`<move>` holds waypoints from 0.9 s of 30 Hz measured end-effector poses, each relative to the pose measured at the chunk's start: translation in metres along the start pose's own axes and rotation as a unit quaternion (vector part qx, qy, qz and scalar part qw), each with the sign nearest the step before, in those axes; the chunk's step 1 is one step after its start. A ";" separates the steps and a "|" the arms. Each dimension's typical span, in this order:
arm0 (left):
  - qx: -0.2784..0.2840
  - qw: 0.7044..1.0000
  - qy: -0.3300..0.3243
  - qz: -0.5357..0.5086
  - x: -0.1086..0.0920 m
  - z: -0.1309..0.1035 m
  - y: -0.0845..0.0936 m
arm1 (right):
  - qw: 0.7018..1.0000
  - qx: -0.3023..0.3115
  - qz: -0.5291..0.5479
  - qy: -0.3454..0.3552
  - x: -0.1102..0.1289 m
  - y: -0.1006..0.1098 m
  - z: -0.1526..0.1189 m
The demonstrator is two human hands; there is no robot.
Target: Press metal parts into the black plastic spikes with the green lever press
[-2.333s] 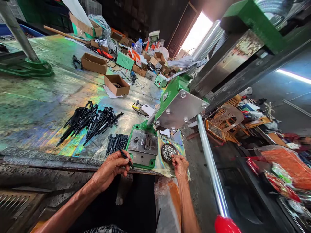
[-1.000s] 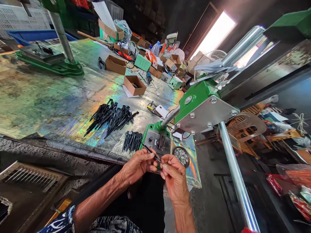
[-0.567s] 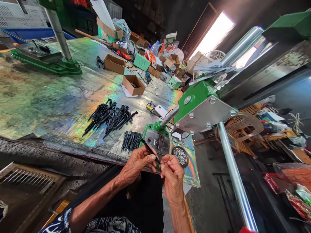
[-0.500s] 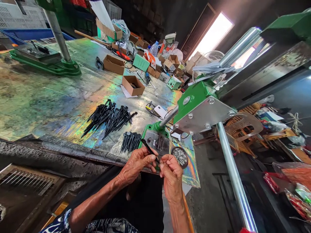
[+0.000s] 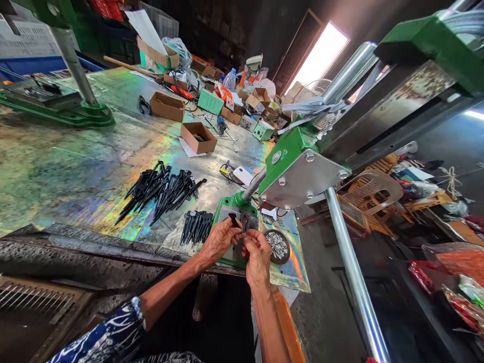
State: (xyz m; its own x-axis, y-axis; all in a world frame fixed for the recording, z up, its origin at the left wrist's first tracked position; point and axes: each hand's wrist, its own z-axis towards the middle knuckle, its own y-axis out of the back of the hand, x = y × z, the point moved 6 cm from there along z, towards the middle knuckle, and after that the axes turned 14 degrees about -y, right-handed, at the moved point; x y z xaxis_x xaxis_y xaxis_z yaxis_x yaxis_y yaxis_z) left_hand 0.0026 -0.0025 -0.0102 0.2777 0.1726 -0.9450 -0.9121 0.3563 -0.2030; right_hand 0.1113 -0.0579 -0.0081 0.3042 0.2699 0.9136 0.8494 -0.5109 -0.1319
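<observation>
My left hand (image 5: pixel 221 239) is closed around a black plastic stake (image 5: pixel 233 219), its flat head pointing up and away from me. My right hand (image 5: pixel 259 257) meets it, thumb and fingertips pinched together near the stake's hidden lower end. What the right fingertips hold is too small to make out. Both hands are over the metal plate on the green base (image 5: pixel 223 204) of a hand press. Just right of my right hand stands a round dark dish (image 5: pixel 288 253) of small silvery metal pieces (image 5: pixel 277 245). Left of the press lies a row of black stakes (image 5: pixel 195 227).
A loose heap of black stakes (image 5: pixel 166 191) lies farther left on the worktable (image 5: pixel 86 181). The press head (image 5: pixel 289 169) and its steel handle (image 5: pixel 351 267) overhang the right side. Open cardboard boxes (image 5: pixel 198 138) and clutter fill the back. Another green press (image 5: pixel 56 108) stands far left.
Both hands have moved forward with the stake, from the table's front edge to over the press plate. The stake now points more away from me. The camera view has shifted slightly.
</observation>
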 end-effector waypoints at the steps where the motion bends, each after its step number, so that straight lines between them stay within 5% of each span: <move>1: -0.001 1.000 0.004 0.016 0.003 0.004 0.000 | 1.000 -0.001 0.005 -0.003 0.000 0.001 0.001; 7: 0.030 0.994 0.005 0.108 0.008 0.029 -0.002 | 0.998 0.019 0.061 -0.020 0.020 0.029 -0.018; 17: 0.059 0.984 0.019 0.167 0.018 0.040 -0.001 | 0.995 0.031 0.080 -0.060 0.086 0.124 -0.074; 21: 0.062 0.983 0.021 0.169 0.013 0.041 -0.002 | 0.969 0.171 -0.001 -0.180 0.092 0.125 -0.078; 27: 0.071 0.982 0.017 0.173 0.015 0.043 0.000 | 0.983 0.143 -0.011 -0.111 0.101 0.135 -0.093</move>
State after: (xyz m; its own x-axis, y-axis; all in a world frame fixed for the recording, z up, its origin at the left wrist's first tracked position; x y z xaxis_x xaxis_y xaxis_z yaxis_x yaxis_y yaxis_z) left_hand 0.0200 0.0390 -0.0130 -0.0534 0.2762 -0.9596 -0.8984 0.4063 0.1669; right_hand 0.2169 -0.1757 0.1019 0.3440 0.4666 0.8148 0.9338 -0.2608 -0.2449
